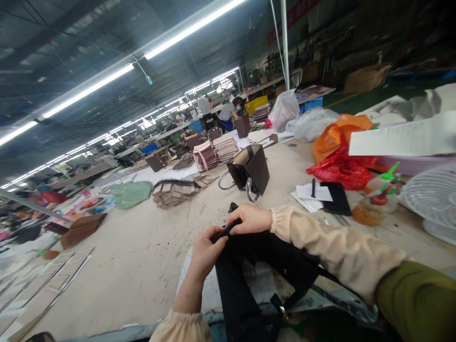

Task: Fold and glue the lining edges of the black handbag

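Both of my hands pinch the upper edge of a black fabric bag piece (237, 285) that hangs over the table's front edge. My left hand (208, 249) has its thumb and fingers closed on the edge from the left. Close beside it, my right hand (251, 219) grips the same edge, fingers curled over it. A strap with a small metal buckle (283, 309) dangles from the lower part of the black piece. Beyond my hands, a dark brown handbag (258, 171) stands tilted on the table, its handles wrapped in clear plastic.
Stacked brown and pink panels (206, 156) lie behind the handbag. To the right are a black phone (335, 197), a glue bottle (375, 209), a red plastic bag (342, 166) and a white fan (432, 199). Flat panels (46, 289) lie left. Other people work farther back.
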The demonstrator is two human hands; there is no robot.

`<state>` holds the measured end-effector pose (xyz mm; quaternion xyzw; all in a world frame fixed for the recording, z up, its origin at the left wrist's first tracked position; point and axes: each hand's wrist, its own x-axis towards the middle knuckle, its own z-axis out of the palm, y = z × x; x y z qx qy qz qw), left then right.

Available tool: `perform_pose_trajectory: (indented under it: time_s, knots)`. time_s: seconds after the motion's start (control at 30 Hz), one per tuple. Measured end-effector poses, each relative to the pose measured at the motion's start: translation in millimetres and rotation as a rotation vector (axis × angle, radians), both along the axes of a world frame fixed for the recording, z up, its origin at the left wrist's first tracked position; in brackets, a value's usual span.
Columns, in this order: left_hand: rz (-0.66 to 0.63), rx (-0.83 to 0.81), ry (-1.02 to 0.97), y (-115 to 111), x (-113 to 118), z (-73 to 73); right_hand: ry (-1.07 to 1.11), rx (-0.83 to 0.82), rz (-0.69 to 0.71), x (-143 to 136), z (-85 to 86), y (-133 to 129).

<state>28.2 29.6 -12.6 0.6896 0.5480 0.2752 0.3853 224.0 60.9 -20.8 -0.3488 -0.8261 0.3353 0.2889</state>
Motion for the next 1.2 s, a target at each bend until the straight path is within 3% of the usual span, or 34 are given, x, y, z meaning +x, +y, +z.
perform_pose_trajectory:
  time_s: [0.37,0.67,0.9,1.2]
  knots:
    - [0.048,0.049,0.006,0.6,6.3,-6.1,-0.026,0.045,-0.106,-2.3,1.3,-2.6]
    - [0.167,0.111,0.051,-1.3,7.7,-8.1,-0.175,0.192,-0.256,-18.4,4.7,-10.1]
    - [0.133,0.103,-0.004,-1.5,7.5,-11.3,-0.049,0.021,-0.016,-0.7,2.8,-7.6]
    - [0.061,0.041,-0.039,-2.0,4.9,-9.0,-0.062,0.017,-0.037,5.1,2.6,-13.8]
